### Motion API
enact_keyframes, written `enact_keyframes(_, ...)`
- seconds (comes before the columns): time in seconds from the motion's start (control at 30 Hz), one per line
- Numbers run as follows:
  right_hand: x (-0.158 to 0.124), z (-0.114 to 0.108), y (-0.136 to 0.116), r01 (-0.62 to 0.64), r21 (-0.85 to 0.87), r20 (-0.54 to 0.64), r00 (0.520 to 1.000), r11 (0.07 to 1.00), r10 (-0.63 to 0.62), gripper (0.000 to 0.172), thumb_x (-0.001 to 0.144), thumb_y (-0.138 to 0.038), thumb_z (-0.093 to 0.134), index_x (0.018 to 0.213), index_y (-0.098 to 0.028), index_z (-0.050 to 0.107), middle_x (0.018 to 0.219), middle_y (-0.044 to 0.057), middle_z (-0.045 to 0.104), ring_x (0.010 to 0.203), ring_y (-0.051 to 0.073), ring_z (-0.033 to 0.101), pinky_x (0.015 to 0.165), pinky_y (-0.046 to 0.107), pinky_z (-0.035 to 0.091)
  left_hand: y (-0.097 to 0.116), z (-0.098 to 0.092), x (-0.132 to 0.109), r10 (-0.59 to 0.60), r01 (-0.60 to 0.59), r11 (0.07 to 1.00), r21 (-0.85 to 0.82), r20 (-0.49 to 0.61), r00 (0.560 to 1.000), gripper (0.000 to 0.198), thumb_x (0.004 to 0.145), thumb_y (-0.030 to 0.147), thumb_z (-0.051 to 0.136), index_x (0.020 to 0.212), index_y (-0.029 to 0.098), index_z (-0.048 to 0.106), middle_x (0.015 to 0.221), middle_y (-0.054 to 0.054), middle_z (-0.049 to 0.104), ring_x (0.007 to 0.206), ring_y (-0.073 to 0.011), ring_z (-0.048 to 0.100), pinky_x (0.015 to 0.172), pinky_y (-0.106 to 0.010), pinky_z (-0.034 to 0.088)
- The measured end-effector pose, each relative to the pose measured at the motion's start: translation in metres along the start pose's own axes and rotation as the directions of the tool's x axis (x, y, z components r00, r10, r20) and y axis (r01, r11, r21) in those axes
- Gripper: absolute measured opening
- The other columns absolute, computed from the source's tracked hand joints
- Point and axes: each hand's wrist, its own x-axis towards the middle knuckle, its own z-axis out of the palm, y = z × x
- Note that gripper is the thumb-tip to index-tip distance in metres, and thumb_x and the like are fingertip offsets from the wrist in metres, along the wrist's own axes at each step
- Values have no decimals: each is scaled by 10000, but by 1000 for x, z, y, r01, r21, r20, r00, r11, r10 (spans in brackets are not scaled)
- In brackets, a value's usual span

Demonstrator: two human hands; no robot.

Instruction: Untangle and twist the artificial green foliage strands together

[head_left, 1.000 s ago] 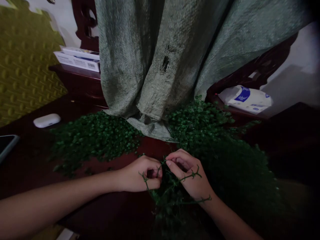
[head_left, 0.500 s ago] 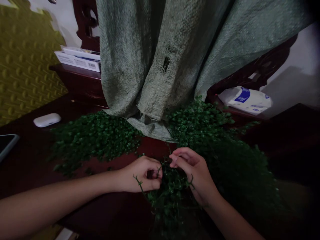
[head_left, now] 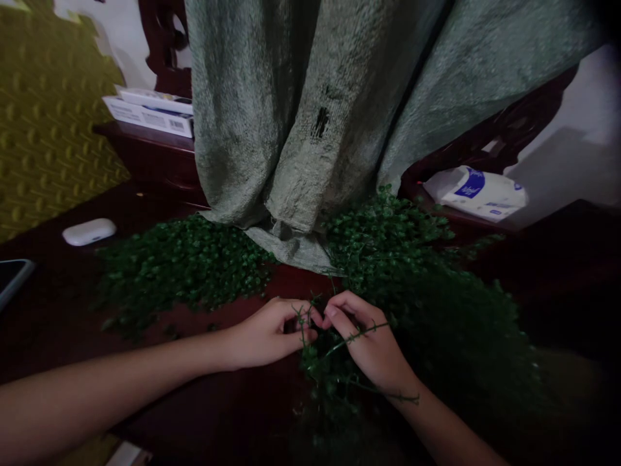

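My left hand (head_left: 272,333) and my right hand (head_left: 371,346) meet fingertip to fingertip over a dark red table (head_left: 58,323). Both pinch thin green leafy sprigs (head_left: 330,362) that trail down across my right wrist. A pile of small green leaves (head_left: 184,265) lies to the left beyond my left hand. A bigger heap of the same greenery (head_left: 417,285) spreads right of my right hand. Both hands are closed on the stems.
A grey-green woven sack (head_left: 310,129) stands behind the greenery. A white earbud case (head_left: 90,232) and a phone (head_left: 12,278) lie at the left. White boxes (head_left: 150,111) sit on a dark shelf. A tissue pack (head_left: 475,191) rests at the right. Yellow foam panelling (head_left: 43,129) covers the left.
My right hand has moved down and left so its fingertips meet those of my left hand again. The sprig now lies across the back of my right hand.
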Motion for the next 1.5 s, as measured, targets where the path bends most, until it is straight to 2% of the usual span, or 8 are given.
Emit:
enact_keyframes(0.1,-2,2,3,49,-45,-11,999,998,-50,177,883,-293,493,804,-200,621,753,8,658,737,161,612,676,275,443,2,1,1,-61,56,994,-96,-44,997,147,813,219,603,928,132,632,670,38,525,633,-94,462,591,-205,386)
enact_keyframes(0.2,-3,2,5,119,-104,-25,992,987,-122,81,830,-223,536,831,-206,616,781,6,661,765,168,614,708,285,447,4,0,2,-168,144,957,-251,-77,983,154,761,225,648,874,132,601,680,37,522,646,-100,486,613,-221,393)
enact_keyframes(0.3,-4,2,4,198,-187,26,980,962,-196,84,766,-155,550,794,-209,608,770,5,641,765,173,595,725,301,439,7,-4,4,-253,208,902,-378,-71,965,126,716,199,663,775,140,568,688,24,570,674,-117,546,648,-241,417)
enact_keyframes(0.53,-2,1,2,241,-200,97,969,950,-225,107,732,-167,616,829,-212,619,805,9,630,796,181,584,747,321,441,12,-10,5,-271,215,861,-461,-59,961,108,688,143,672,784,125,626,680,7,643,694,-124,589,689,-248,430)
enact_keyframes(0.67,-1,1,5,247,-201,116,967,948,-227,83,747,-156,606,809,-210,621,820,15,639,796,175,589,749,313,446,8,-9,5,-257,202,867,-455,-62,964,101,685,144,675,769,126,621,692,5,639,706,-127,591,686,-247,432)
enact_keyframes(0.9,-4,5,3,270,-229,131,961,935,-245,81,768,-128,549,789,-198,581,759,2,600,758,162,560,730,298,412,-3,-2,3,-198,148,916,-374,-100,975,139,669,151,696,687,129,560,642,36,561,598,-81,480,577,-203,367)
enact_keyframes(1.2,-5,6,5,261,-181,163,959,948,-232,102,740,-109,570,795,-191,594,772,3,606,767,157,559,714,275,412,-5,-1,2,-198,156,945,-287,-121,973,112,662,149,639,667,138,529,616,36,525,576,-80,434,542,-200,330)
enact_keyframes(1.5,-9,10,4,178,-181,140,978,967,-154,111,763,-110,533,788,-182,613,747,10,586,726,159,559,677,282,401,-3,-1,1,-174,140,957,-254,-117,978,97,669,154,605,663,151,509,599,46,487,573,-84,401,522,-204,297)
